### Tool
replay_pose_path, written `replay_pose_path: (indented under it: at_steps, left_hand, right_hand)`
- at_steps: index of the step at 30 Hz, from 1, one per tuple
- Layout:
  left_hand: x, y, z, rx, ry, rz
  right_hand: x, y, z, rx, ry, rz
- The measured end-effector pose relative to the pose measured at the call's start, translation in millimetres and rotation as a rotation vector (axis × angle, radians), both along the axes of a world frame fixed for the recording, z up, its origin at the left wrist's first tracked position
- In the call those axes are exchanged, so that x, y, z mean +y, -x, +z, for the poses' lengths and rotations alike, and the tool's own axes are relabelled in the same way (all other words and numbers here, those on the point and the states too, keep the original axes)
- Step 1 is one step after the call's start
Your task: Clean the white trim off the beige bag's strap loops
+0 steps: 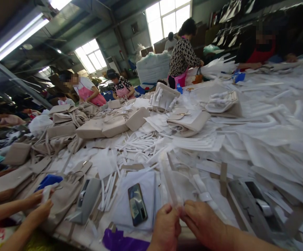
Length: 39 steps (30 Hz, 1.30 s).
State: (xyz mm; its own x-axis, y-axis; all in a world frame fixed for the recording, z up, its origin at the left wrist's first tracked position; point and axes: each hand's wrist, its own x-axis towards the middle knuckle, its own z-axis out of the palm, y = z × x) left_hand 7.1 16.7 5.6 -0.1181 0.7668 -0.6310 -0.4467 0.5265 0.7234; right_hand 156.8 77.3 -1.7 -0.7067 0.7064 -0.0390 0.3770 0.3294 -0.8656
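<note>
Our left hand [167,223] and right hand [202,219] pinch the near edge of a thin, see-through plastic sleeve [171,183], just right of a glossy phone [137,204]. We seem to be working that edge, and the next move calls for light, even tension; beyond lie boxy beige bags [114,126] and slim white tubes [141,143].

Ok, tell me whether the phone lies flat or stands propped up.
Flat: the phone rests along the white sheets beside the left hand, with nothing visible propping it up.

Showing a bare left hand [166,225] here, a bare right hand [202,219] too, rounded at the knuckles [195,205], and bare along the visible right forearm [241,238]!
</note>
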Motion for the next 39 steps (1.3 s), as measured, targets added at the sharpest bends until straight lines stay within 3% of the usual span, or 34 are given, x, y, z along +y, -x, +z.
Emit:
replay_pose_path:
  at_steps: [2, 7, 8, 10, 12, 13, 16, 18, 19, 21, 25, 26, 28, 29, 31, 34, 36, 38, 39]
  left_hand:
    - [-0.3, -0.6, 3.3, 0.131, -0.092, -0.017]
    - [-10.3, 10.7, 8.0, 0.73, -0.511, -0.329]
    - [-12.3, 12.6, 7.6, 0.78, -0.547, -0.373]
    - [-14.2, 14.7, 6.4, 0.776, -0.541, -0.371]
    - [-13.1, 15.2, 5.4, 0.584, -0.414, -0.312]
    - [-11.5, 14.9, 5.2, 0.417, -0.315, -0.266]
    - [-4.4, 12.3, 4.3, -0.083, -0.006, -0.066]
    - [-0.6, 10.0, 2.3, -0.205, 0.077, 0.054]
    - [0.4, 9.3, 0.9, -0.195, 0.069, 0.075]
    - [-0.1, 9.1, -1.6, -0.083, 0.0, 0.016]
    - [-6.3, 14.0, 1.5, 0.49, -0.357, -0.273]
    - [-7.6, 15.7, 3.9, 0.619, -0.456, -0.336]
    - [-8.8, 18.7, 8.0, 0.749, -0.566, -0.406]
    - [-8.5, 19.8, 9.1, 0.732, -0.557, -0.408]
    - [-6.1, 20.8, 8.7, 0.546, -0.414, -0.371]
    - [1.6, 17.8, 4.7, 0.107, -0.094, -0.216]
    - [8.0, 13.1, 3.4, -0.061, 0.023, -0.063]
    - [12.8, 8.9, 4.5, -0.088, 0.052, 0.017]
    - [13.9, 7.8, 5.7, -0.04, 0.028, 0.007]
  right_hand:
    - [6.3, -6.5, 4.3, 0.035, 0.09, 0.037]
    - [19.3, -10.7, 14.4, 0.25, 0.928, -0.024]
    - [19.1, -8.3, 14.2, 0.269, 1.024, -0.088]
    - [16.4, -2.2, 11.6, 0.263, 1.057, -0.203]
    - [11.9, 2.7, 7.3, 0.233, 0.901, -0.203]
    - [9.5, 3.9, 4.7, 0.205, 0.744, -0.17]
    - [4.6, 1.8, -2.8, 0.117, 0.111, 0.033]
    - [4.8, -2.9, -5.7, 0.093, -0.171, 0.166]
    - [6.1, -5.5, -6.0, 0.098, -0.202, 0.19]
    - [10.6, -9.9, -4.4, 0.123, -0.008, 0.16]
    - [18.5, -8.7, 1.5, 0.27, 0.96, -0.061]
    - [19.1, -5.9, 2.7, 0.313, 1.131, -0.136]
    - [18.7, 0.8, 4.7, 0.364, 1.256, -0.258]
    - [18.0, 4.1, 5.7, 0.357, 1.227, -0.265]
    - [15.9, 8.8, 7.0, 0.287, 1.019, -0.207]
    - [12.5, 9.5, 5.4, 0.144, 0.435, -0.062]
    - [11.9, 6.2, 2.4, 0.107, 0.104, 0.033]
    - [14.6, 0.8, -0.1, 0.108, -0.006, 0.059]
    - [17.3, -2.1, -1.0, 0.118, 0.051, 0.062]
